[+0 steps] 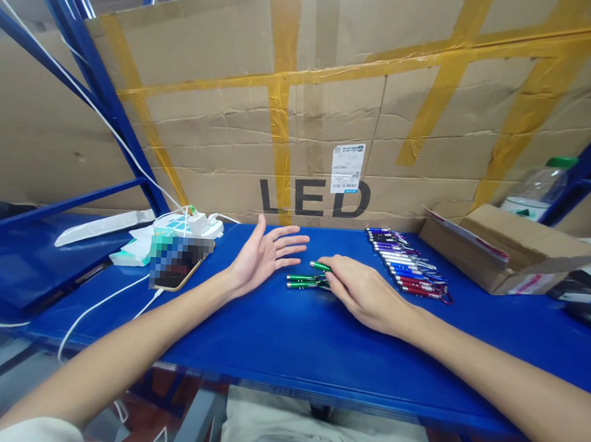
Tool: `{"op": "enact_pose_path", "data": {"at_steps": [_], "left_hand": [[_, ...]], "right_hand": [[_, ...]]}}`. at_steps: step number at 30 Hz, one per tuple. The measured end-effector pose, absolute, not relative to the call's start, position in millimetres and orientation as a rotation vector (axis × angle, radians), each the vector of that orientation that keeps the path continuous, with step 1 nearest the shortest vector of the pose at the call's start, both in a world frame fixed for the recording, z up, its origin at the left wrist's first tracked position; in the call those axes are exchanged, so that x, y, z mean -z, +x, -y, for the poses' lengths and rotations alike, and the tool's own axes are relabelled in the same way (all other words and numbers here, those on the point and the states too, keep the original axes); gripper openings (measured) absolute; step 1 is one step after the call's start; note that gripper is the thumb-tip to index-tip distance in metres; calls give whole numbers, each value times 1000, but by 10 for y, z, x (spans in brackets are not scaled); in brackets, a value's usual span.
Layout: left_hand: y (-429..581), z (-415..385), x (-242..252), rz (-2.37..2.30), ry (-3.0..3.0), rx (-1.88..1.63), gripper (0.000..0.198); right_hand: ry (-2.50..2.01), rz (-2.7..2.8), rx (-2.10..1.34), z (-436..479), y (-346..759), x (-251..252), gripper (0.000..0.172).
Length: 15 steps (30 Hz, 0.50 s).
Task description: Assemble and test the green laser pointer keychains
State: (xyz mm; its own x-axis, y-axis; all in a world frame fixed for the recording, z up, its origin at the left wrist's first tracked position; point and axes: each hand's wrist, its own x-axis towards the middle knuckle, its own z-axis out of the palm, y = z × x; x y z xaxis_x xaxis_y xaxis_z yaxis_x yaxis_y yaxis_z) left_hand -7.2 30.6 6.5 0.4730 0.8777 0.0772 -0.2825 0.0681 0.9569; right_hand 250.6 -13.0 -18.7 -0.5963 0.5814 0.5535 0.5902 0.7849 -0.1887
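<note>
My right hand (359,288) has its fingers closed on a slim green keychain flashlight (319,266), whose front end sticks out to the left. Just below it, two more green flashlights (302,281) lie side by side on the blue table, their right ends partly hidden by that hand. To the left, my left hand (270,256) is open with nothing in it, thumb up and fingers spread toward the flashlights. A row of similar flashlights (403,264) in purple, black, silver, blue and red, several with carabiner clips, lies beyond my right hand.
A phone (185,267) with a cable and a white power strip (190,224) are at the left. An opened cardboard box (504,250) and a plastic bottle (538,189) stand at the right. A large taped cardboard sheet (220,136) walls the blue table's (278,340) back.
</note>
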Motion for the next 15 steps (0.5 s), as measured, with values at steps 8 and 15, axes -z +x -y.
{"op": "enact_pose_path", "data": {"at_steps": [8,15], "left_hand": [[-71,-306,-63,-642,1199,-949,83],[-67,-302,-78,-653,1189,-960,84]], "right_hand": [[-867,2405,75,86,2515,228,28],[-875,2413,21,99,2518,207,29]]}}
